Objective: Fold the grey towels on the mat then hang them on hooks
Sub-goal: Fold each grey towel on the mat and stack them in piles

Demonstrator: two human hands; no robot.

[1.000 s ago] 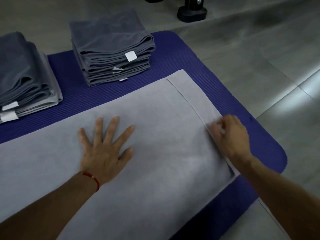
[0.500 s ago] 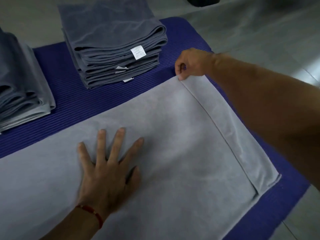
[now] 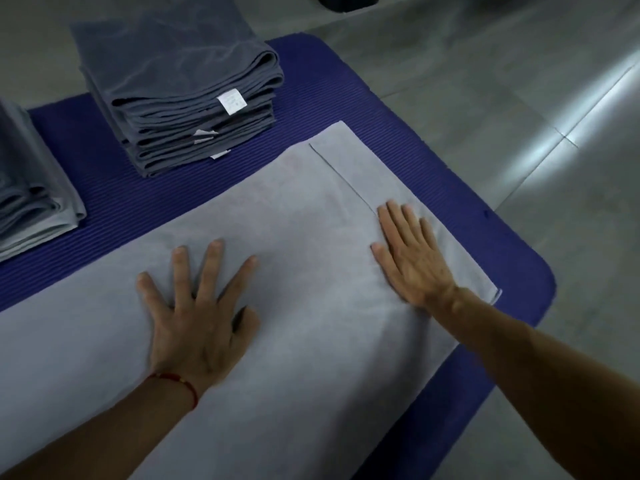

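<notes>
We see our left hand [image 3: 202, 320] lying palm down, fingers straight and spread wide, thumb out to the right, a red cord round the wrist. Our right hand [image 3: 414, 256] also lies flat, palm down, fingers straight and close together, pointing away from us. Both forearms reach in from the lower edge, the right from the lower right corner.

I am wearing a thin red cord bracelet [image 3: 180, 382] around my left wrist, lower left of the frame. My forearms are showing bare, sleeveless; my right wrist is wearing nothing.
</notes>
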